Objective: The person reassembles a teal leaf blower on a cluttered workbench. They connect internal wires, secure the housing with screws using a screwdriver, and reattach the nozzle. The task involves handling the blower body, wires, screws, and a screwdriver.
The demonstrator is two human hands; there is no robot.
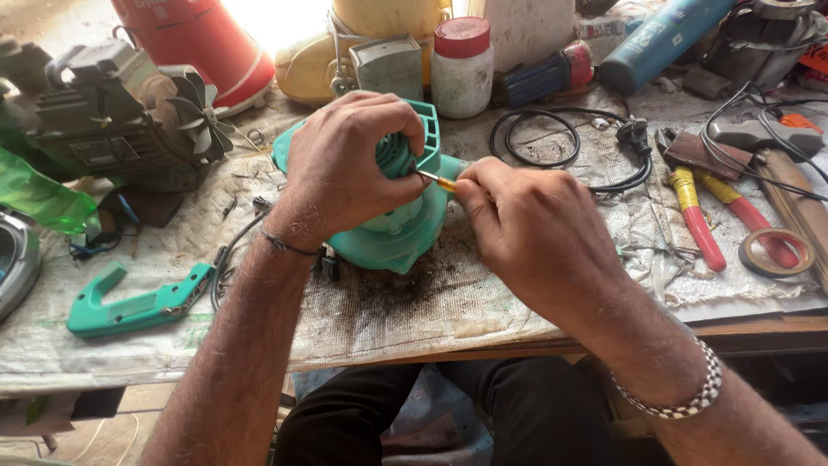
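— Under the left hand (pixel 345 168), what is lying?
— It is clamping a teal plastic blower housing (pixel 397 233) against the workbench (pixel 431 302).
— And the right hand (pixel 526 233)?
— It is pinching a small screwdriver (pixel 435 179), its tip just beside the left thumb. Rigid, light shell, probably; grip its rounded body.

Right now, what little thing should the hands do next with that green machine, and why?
Probably turn the screwdriver a little more. Its tip sits at the teal blower housing, the right hand pinches its handle, and the left hand presses the housing steady. A matching teal handle piece already lies apart on the bench.
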